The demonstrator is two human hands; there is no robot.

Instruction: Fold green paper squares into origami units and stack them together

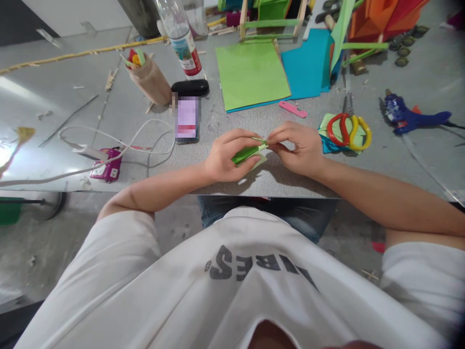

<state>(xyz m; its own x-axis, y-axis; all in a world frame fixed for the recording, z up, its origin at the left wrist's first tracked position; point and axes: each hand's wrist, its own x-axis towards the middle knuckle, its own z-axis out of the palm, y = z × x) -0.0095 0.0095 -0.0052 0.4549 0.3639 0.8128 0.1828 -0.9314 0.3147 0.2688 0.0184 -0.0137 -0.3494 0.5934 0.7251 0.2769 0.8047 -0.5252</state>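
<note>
Folded green paper (pixel 247 152) is held just above the grey table, near its front edge. My left hand (pixel 230 155) is wrapped round it, with the thumb below and the fingers above. At the paper's right end, my right hand (pixel 290 145) pinches the tip between thumb and forefinger. Beyond my hands lies a stack of light green sheets (pixel 252 75), with blue sheets (pixel 307 63) beside it. A pink cutter (pixel 292 109) rests just in front of the stack. Scissors with red and yellow handles (pixel 350 132) lie right of my right hand on small green and blue pieces.
A phone (pixel 187 118), a black case (pixel 190 87), a bottle (pixel 183 48) and a wooden cup (pixel 150 80) stand or lie at the left. White cables run to a purple adapter (pixel 107 165). A blue glue gun (pixel 414 114) is far right.
</note>
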